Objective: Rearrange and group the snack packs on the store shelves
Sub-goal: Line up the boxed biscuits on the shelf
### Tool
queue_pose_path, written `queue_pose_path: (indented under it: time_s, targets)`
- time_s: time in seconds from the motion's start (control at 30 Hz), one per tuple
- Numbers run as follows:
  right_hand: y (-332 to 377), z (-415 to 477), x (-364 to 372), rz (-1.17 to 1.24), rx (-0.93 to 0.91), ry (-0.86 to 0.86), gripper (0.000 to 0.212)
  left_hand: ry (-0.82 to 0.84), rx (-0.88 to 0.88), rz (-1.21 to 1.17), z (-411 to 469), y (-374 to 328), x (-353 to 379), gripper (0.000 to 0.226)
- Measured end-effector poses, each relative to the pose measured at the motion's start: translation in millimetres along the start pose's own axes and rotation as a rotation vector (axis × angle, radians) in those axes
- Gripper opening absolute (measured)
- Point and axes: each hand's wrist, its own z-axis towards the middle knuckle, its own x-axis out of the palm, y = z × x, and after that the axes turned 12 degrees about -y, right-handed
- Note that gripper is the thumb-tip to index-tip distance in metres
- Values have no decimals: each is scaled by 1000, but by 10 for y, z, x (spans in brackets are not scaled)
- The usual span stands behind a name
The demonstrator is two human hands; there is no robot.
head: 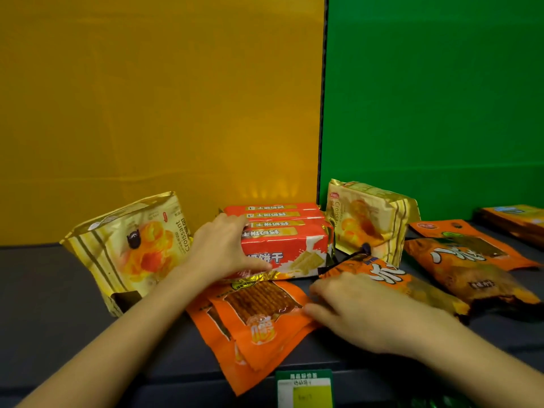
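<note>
A dark shelf (53, 290) runs across the view, backed by a yellow panel (147, 98) on the left and a green panel (441, 98) on the right. At far left a gold croissant bag (132, 248) leans tilted; a second croissant bag (371, 219) stands at the far middle, right of the panel seam. Between them sits a stack of red biscuit packs (288, 231), four by the look of the printed edges. To the right lie dark-orange snack bags (471, 266), overlapping one another, with more packs (515, 219) at the far right edge, too blurred to read. Near the front edge, flat orange strip-snack packs (259, 313) lie fanned, their far ends touching the biscuit stack.

The left hand (223, 251) clasps the left end of the biscuit stack, fingers curled over the top and thumb on its near face. The right hand (362, 313) rests flat, fingers narrow and together, on the right edge of the orange packs; whether it pinches one I cannot tell.

The step seems to be squaring each kind into its own group. It would go best if the left hand keeps the stack pressed together while sliding it, so no pack topples, and the right gathers the fanned packs by their edges into one aligned pile clear of the price tag (304, 387).
</note>
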Motion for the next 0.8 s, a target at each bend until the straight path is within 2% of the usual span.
queue_pose_path:
  time_s: [0.1,0.23,0.3,0.4,0.43,0.5,0.6,0.67,0.8]
  targets:
    - [151,8,170,-54,88,45,58,-52,30,53,-27,15,30,96]
    - [183,118,230,59,225,101,79,-87,3,24,-111,2,3,91]
    - [168,159,258,137,284,113,86,-154,-2,-20,-199,11,-98,77]
    - [125,190,322,209,316,91,89,-298,-29,-88,-499,77,-372,34]
    - [109,197,344,219,323,89,94,-278,-77,-71,-629,125,-459,36]
    - [86,205,378,236,332,87,100,-127,-198,-11,-922,215,-566,51]
    - [88,214,383,282,342,69,88,86,-343,13,-1261,252,-571,59]
    - [94,219,372,299,343,55,77,122,-387,-33,-1341,174,-543,56]
    - [92,234,357,341,364,79,73,76,-475,-172,-1344,75,-497,48]
